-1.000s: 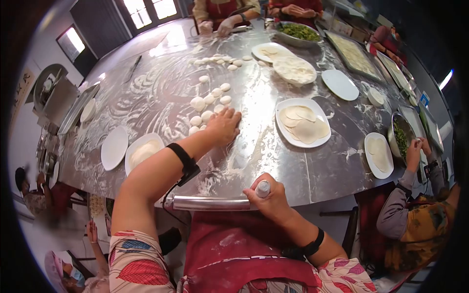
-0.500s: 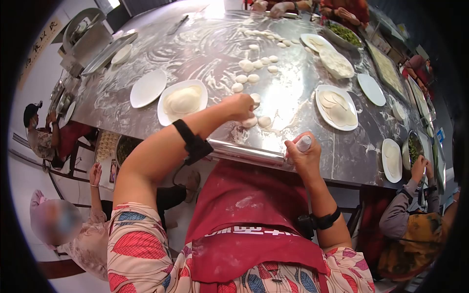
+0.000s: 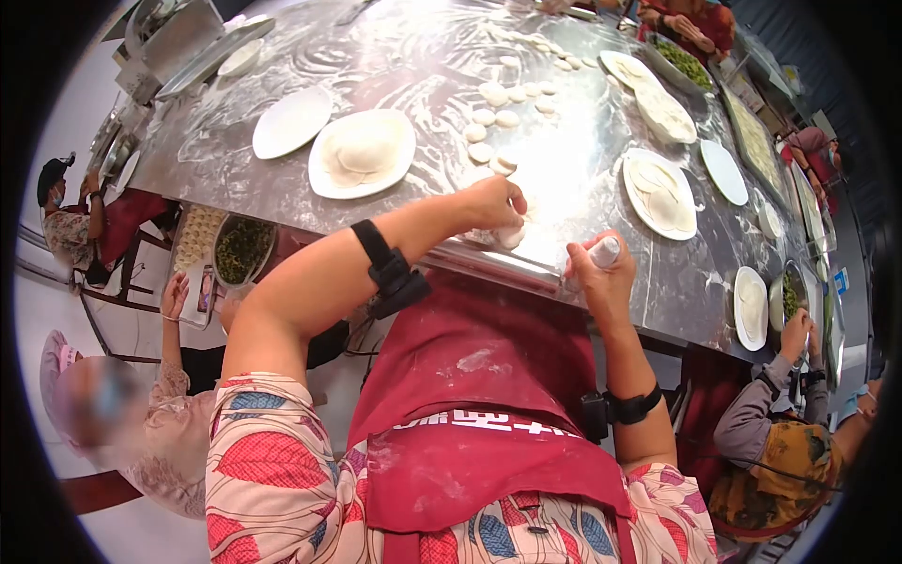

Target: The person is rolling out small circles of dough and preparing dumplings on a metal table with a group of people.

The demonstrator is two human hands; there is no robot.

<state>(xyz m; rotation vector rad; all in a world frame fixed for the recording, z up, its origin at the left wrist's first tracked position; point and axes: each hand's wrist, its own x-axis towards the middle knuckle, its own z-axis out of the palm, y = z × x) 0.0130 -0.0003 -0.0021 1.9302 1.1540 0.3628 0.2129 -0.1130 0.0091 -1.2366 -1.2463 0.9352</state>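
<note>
My left hand (image 3: 492,203) is bent down over the floured steel table near its front edge. Its fingers are curled together on a small round dough piece (image 3: 508,235), partly hidden beneath them. My right hand (image 3: 603,271) is wrapped around the white handle (image 3: 604,250) of a shiny metal rolling pin (image 3: 503,264), which lies along the table's front edge. Several flattened dough pieces (image 3: 479,152) sit just beyond my left hand. A white plate (image 3: 324,185) of rolled dough wrappers (image 3: 362,150) is to the left, and another plate (image 3: 687,226) with wrappers (image 3: 662,199) is to the right.
A bare white plate (image 3: 291,122) stands at left and another (image 3: 723,172) at right. More dough pieces (image 3: 545,89) trail toward the back. Bowls of green filling (image 3: 242,249) (image 3: 683,64) stand beside co-workers. People sit at left (image 3: 164,442) and right (image 3: 780,446).
My left hand has moved nearer the table edge, over the closest dough pieces. My right hand stays on the rolling pin. The view has shifted slightly.
</note>
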